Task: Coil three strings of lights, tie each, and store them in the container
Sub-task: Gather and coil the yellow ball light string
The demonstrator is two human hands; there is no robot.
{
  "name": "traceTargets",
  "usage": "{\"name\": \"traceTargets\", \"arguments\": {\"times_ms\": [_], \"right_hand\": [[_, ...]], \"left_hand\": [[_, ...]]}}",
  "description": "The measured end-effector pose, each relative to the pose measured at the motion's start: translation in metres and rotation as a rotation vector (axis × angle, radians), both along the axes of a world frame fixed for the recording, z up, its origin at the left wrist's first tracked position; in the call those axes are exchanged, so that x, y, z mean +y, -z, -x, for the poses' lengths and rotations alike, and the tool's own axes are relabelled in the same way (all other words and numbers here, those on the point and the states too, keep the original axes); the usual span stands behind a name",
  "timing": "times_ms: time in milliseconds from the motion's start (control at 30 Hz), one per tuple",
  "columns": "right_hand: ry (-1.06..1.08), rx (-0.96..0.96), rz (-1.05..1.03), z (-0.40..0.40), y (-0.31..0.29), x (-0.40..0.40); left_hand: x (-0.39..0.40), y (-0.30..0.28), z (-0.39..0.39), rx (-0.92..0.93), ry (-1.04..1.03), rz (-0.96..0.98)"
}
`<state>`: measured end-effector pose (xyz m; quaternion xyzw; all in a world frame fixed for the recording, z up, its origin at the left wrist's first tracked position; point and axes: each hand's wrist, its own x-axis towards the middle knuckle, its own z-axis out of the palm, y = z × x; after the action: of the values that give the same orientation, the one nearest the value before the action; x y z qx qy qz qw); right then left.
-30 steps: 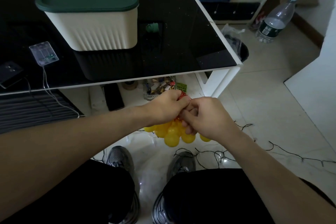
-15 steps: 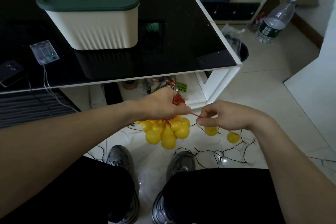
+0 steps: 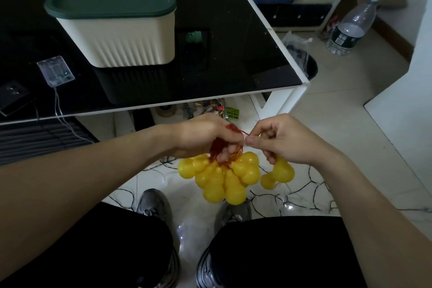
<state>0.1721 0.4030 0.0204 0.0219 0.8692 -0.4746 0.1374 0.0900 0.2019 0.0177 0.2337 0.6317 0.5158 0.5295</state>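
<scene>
Left hand (image 3: 205, 138): fist closed round the red wire coil (image 3: 221, 147), a yellow bulb cluster (image 3: 219, 177) hanging just below it.
Right hand (image 3: 284, 140): beside the left, thumb and forefinger pinching the loose red wire end; two more bulbs (image 3: 279, 173) dangle under it.
Container (image 3: 121, 28): lid on, on the counter (image 3: 245, 54) beyond both hands.
Black light string (image 3: 301, 194): on the floor below the right hand.

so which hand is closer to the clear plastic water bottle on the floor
Right. The right hand pinches red wire below-left of the clear plastic water bottle; the left hand, gripping the coil, sits farther left.
</scene>
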Motion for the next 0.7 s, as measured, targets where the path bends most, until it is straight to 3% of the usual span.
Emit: {"name": "traceTargets", "arguments": {"times_ms": [133, 500, 700], "right_hand": [[0.019, 0.0, 0.032, 0.0, 0.0, 0.003], [0.033, 0.101, 0.084, 0.002, 0.001, 0.0], [-0.038, 0.01, -0.151, 0.006, 0.012, 0.015]], "left_hand": [[0.004, -0.004, 0.001, -0.2, -0.109, -0.003], [0.0, -0.004, 0.004, -0.172, -0.182, -0.091], [0.001, -0.008, 0.006, -0.173, -0.229, -0.033]]}}
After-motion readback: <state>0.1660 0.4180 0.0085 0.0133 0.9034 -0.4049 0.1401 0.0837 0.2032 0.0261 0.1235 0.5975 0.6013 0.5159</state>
